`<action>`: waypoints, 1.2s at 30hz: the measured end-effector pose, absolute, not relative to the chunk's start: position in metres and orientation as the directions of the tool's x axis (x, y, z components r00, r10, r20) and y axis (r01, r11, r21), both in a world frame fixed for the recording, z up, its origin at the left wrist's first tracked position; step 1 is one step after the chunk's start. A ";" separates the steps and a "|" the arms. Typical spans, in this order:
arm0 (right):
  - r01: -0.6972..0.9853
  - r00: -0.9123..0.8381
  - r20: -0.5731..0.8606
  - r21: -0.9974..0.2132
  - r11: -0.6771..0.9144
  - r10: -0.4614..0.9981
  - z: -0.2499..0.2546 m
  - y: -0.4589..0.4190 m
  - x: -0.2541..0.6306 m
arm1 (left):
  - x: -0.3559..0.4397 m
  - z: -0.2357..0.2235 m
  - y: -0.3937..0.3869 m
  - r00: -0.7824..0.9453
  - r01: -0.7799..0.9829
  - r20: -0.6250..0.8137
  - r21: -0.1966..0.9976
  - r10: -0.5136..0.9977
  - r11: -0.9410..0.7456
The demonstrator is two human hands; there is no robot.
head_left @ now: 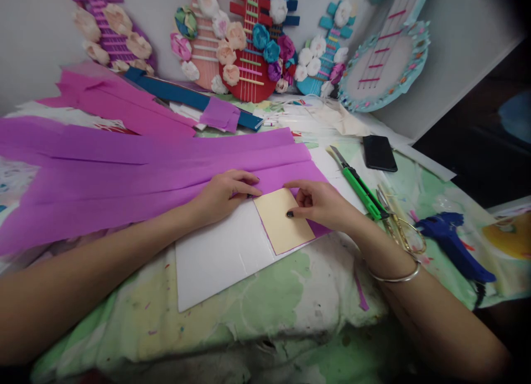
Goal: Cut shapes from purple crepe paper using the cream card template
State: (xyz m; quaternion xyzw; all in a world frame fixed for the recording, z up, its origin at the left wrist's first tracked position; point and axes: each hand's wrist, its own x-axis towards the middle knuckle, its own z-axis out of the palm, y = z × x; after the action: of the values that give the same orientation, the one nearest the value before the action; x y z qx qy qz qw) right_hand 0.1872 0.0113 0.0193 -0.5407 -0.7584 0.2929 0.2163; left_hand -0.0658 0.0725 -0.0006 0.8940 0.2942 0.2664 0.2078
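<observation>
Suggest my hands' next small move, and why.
Perhaps press the pale yellow card down with the right hand: its thumb rests on the card, while purple crepe paper shows beyond the upper edge, so slipping could misalign them.

On the counter (435, 193), a green-and-white cloth (274, 295); directly on that, white board (219, 262), flat black object (379, 153), gold-handled scissors (392, 229), blue glue gun (458, 248), purple scrap (362, 292).
</observation>
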 end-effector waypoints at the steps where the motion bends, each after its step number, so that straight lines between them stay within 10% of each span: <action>1: 0.695 -0.321 0.008 -0.677 0.242 0.947 0.020 0.011 0.187 | -0.066 -0.001 0.072 0.686 0.414 0.355 0.528 0.635 -0.742; 36: 0.688 -0.298 0.010 -0.691 0.222 0.954 0.019 0.009 0.185 | -0.066 0.000 0.068 0.762 0.344 0.412 0.397 0.501 -0.851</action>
State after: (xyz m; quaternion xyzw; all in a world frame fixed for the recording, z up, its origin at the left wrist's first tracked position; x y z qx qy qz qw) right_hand 0.1854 0.0094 0.0194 -0.5482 -0.7489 0.2974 0.2242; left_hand -0.0656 0.0682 0.0003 0.9264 0.2280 0.2592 0.1506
